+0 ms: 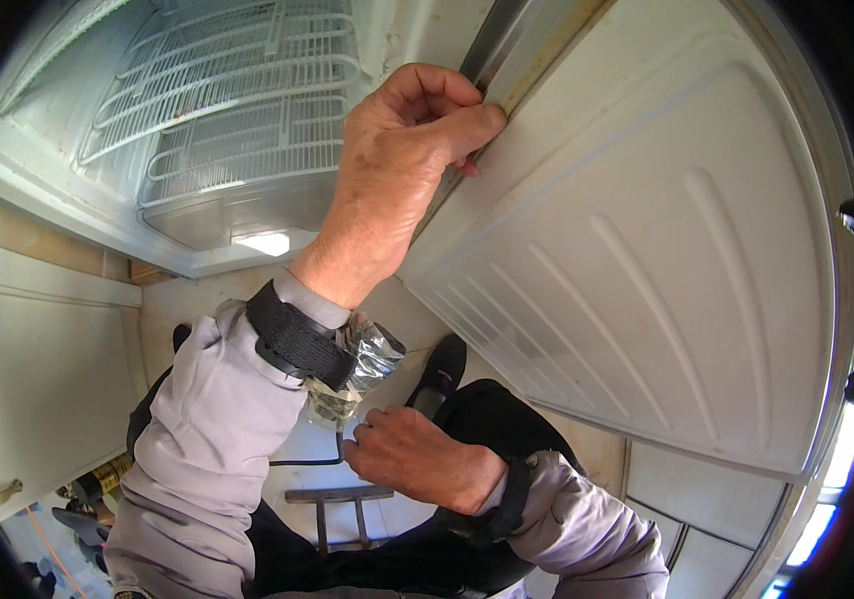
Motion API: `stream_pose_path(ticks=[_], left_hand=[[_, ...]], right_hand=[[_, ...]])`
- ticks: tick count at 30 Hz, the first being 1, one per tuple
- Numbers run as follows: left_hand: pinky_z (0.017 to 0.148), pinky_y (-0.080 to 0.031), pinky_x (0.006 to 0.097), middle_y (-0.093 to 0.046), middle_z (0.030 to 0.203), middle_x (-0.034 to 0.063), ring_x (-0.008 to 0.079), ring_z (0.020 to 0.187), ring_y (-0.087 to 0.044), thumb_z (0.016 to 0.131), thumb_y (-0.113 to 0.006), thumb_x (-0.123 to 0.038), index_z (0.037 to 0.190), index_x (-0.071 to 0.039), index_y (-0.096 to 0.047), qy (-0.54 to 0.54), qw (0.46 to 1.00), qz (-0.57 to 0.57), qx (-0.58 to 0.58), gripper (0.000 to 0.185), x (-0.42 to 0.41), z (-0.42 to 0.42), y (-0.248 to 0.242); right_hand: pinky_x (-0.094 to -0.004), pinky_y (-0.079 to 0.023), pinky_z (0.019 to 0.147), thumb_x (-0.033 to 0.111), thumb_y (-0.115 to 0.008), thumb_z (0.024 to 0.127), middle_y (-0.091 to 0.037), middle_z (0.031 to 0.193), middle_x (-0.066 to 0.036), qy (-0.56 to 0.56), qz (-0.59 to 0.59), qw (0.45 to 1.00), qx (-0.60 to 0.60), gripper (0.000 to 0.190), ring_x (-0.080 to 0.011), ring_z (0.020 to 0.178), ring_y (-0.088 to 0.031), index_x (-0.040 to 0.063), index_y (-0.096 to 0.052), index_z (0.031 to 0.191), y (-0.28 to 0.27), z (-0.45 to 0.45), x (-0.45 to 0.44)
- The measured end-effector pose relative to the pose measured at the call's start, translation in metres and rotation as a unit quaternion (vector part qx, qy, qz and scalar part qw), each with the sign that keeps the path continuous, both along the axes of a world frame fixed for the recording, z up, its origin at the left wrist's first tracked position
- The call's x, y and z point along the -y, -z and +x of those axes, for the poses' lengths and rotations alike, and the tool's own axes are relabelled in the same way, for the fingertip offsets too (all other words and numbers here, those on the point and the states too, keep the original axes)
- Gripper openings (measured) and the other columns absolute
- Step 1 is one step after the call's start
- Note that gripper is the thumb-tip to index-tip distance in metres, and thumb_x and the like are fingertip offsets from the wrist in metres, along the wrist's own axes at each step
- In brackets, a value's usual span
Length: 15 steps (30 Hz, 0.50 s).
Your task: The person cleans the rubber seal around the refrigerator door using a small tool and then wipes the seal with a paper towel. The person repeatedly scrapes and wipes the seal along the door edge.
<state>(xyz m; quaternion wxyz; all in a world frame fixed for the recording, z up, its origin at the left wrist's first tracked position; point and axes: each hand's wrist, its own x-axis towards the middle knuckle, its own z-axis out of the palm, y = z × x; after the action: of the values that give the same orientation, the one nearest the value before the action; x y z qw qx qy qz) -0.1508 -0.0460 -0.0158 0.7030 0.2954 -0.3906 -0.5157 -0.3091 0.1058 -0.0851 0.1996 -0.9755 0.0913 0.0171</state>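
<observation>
My left hand point(404, 142) reaches up to the hinge-side edge of an open refrigerator door point(622, 247). Its thumb and fingers pinch the yellowed door gasket point(558, 52); the fingertips are partly hidden behind the thumb. A black strap point(300, 337) on that wrist holds a device wrapped in clear plastic point(371, 363). Lower down, my right hand point(419, 457) hovers over my lap with curled fingers, close to a thin black cable point(307, 462). Its palm faces away, so I cannot tell whether anything is in it.
White wire shelves point(225, 97) and a clear drawer point(247, 213) fill the refrigerator at upper left. A white cabinet door point(37, 367) stands at left, with a bottle point(105, 479) beside it. My black shoe point(440, 371) rests on the tiled floor, and a wooden stool point(337, 496) is below me.
</observation>
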Motion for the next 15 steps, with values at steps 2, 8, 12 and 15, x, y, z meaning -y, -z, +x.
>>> stream_pose_path(ticks=[2,8,12,15], left_hand=[[0.074,-0.053,0.0302,-0.064,0.091,-0.0007,0.0098,0.076,-0.057,0.091,-0.075,-0.007,0.103,-0.007,-0.067,0.005,1.000,0.008,-0.015,0.014,-0.001,0.000,0.003],[0.074,-0.053,0.0300,-0.066,0.095,0.0004,0.0097,0.083,-0.062,0.091,-0.076,-0.007,0.105,-0.005,-0.068,-0.034,0.999,-0.006,0.034,0.016,0.000,0.002,0.014],[0.073,-0.053,0.0281,-0.067,0.094,0.0004,0.0090,0.083,-0.063,0.091,-0.077,-0.007,0.104,-0.005,-0.069,-0.023,0.997,-0.009,0.075,0.015,0.003,0.009,0.016],[0.073,-0.053,0.0262,-0.067,0.092,-0.0003,0.0084,0.083,-0.063,0.090,-0.077,-0.005,0.104,-0.005,-0.070,-0.028,0.996,-0.009,0.083,0.015,0.002,0.009,0.020]], right_hand=[[-0.0350,-0.048,0.071,0.008,-0.066,0.082,-0.062,0.082,-0.007,0.003,-0.007,1.000,0.016,0.021,-0.0235,0.087,-0.061,0.001,-0.066,0.101,0.001,0.000,0.000],[-0.0357,-0.050,0.071,0.005,-0.068,0.080,-0.063,0.083,-0.009,0.004,0.030,1.000,-0.003,0.022,-0.0258,0.087,-0.063,-0.001,-0.065,0.101,-0.002,0.001,0.002],[-0.0360,-0.050,0.071,0.004,-0.068,0.080,-0.063,0.083,-0.009,0.001,0.038,0.999,-0.023,0.020,-0.0259,0.086,-0.062,-0.001,-0.065,0.100,-0.005,0.002,0.003],[-0.0363,-0.050,0.071,0.003,-0.069,0.080,-0.063,0.083,-0.009,0.010,0.035,0.999,-0.002,0.020,-0.0260,0.085,-0.063,0.000,-0.065,0.099,-0.004,0.002,0.003]])
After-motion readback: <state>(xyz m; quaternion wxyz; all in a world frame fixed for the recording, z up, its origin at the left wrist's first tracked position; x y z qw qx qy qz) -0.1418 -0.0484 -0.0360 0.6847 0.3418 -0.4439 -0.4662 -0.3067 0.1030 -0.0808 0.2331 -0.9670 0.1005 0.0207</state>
